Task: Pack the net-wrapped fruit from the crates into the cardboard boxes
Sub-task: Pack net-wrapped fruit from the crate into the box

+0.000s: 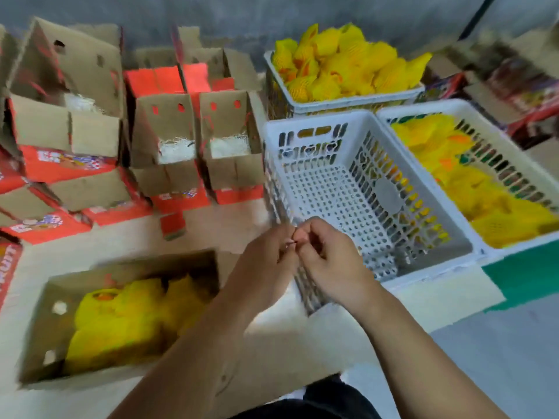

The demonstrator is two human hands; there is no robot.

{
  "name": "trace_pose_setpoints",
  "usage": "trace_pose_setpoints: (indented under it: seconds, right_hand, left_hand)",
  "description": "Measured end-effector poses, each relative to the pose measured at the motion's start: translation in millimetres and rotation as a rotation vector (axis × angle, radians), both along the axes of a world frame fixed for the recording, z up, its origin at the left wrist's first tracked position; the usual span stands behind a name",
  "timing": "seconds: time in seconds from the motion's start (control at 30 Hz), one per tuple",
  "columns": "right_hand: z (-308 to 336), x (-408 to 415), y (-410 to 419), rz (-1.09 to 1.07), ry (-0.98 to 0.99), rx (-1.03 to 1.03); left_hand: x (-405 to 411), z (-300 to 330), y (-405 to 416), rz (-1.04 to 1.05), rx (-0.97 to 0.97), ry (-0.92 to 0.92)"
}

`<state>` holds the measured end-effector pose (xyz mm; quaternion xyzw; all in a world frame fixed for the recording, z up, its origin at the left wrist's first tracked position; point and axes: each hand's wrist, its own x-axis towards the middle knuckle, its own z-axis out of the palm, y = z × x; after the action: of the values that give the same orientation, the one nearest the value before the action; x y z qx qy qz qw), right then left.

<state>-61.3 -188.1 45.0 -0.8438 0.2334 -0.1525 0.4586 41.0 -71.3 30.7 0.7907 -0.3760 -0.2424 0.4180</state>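
Head view looks down on a packing spot where both hands meet in the near centre, over the near-left corner of an empty white plastic crate (348, 189). Left hand (266, 261) and right hand (329, 261) have their fingers curled inward, fingertips touching one another; something tiny may be pinched between them, but motion blur hides it, so I cannot tell what, if anything, they grip. Neither hand holds a fruit.

Net-wrapped fruit in yellow foam mesh sits in three places. One heap fills the far white crate (348, 101), piled above its rim (344, 65). Another batch (472, 189) lies in the right crate (447, 107), which stands just beside the empty one, their walls touching. More yellow-netted fruit (127, 316) fills an open cardboard box (45, 322) at near left, with an orange skin showing through one net.

Farther left, open cardboard boxes (193, 137) with red printed sides stand in a cluster, flaps up; white shredded padding (177, 151) shows inside several. A green patch (526, 273) lies at right under the crates, and a dark garment (326, 400) shows at the bottom edge.
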Motion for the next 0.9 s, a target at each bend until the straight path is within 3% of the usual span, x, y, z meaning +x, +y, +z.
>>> trace_pose_setpoints:
  seconds: [0.13, 0.3, 0.37, 0.5, 0.57, 0.67, 0.9]
  right_hand:
    - [-1, -53, -110, -0.089, -0.03, 0.077]
    - [-11, -118, -266, -0.363, -0.028, -0.053]
    - [-28, -133, -331, -0.425, 0.134, -0.133]
    - [-74, -127, -430, -0.352, 0.57, -0.233]
    - [-95, -112, -456, -0.257, 0.695, -0.36]
    - [-122, -86, -476, -0.255, 0.726, -0.498]
    - [-151, -60, -492, -0.29, 0.732, -0.666]
  left_hand:
    - [-48, 2, -118, -0.045, -0.033, 0.017]
    - [-98, 7, -267, -0.19, -0.126, -0.09]
    - [-108, 8, -320, -0.215, -0.086, -0.163]
    - [-106, -1, -408, -0.396, 0.121, -0.356]
    - [-104, -11, -434, -0.456, 0.275, -0.497]
    - [-105, -23, -442, -0.354, 0.383, -0.713]
    - [-102, -31, -446, -0.304, 0.342, -0.717]
